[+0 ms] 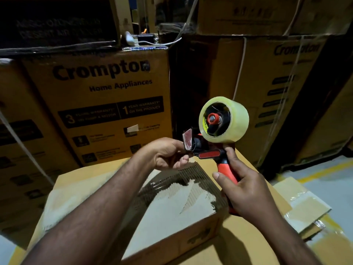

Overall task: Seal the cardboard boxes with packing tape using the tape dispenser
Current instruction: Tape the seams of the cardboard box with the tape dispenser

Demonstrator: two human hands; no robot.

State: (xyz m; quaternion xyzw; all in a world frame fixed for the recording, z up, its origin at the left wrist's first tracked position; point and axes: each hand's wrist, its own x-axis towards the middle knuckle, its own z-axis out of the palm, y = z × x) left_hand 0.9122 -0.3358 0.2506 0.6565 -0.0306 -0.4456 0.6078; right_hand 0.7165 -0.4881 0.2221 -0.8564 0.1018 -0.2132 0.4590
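Right grip (246, 188): a bare hand closed around the red handle (227, 171) of the tape dispenser (210, 150), thumb lying along the handle's left side. It holds the dispenser upright in the air above the boxes.

Left grip (168, 155): a bare hand with fingers and thumb curled onto the dispenser's front end, just under its raised flap (187, 138). Blur hides whether a tape end lies between the fingers.

Tape roll (235, 119): clear and nearly full, mounted on the dispenser's black hub with a red centre cap, above the right grip.

Small box (172, 207): plain brown cardboard, directly below both forearms. Its top skin is torn away in patches, baring the ribbed layer, and a strip of clear tape shows near the tear.

Large box (238, 245): a broad brown cardboard surface on which the small box rests.

Side box (305, 209): lower, to the right, its flaps crossed by glossy clear tape.

Floor (334, 169): pale, with a yellow line, at far right.

Printed cartons (105, 104): yellow-brown, marked "Crompton Home Appliances", stacked behind the boxes. A second carton (277, 92) stands to the right, bound with straps.

White cable (168, 43): lies on top of the printed carton at the back.
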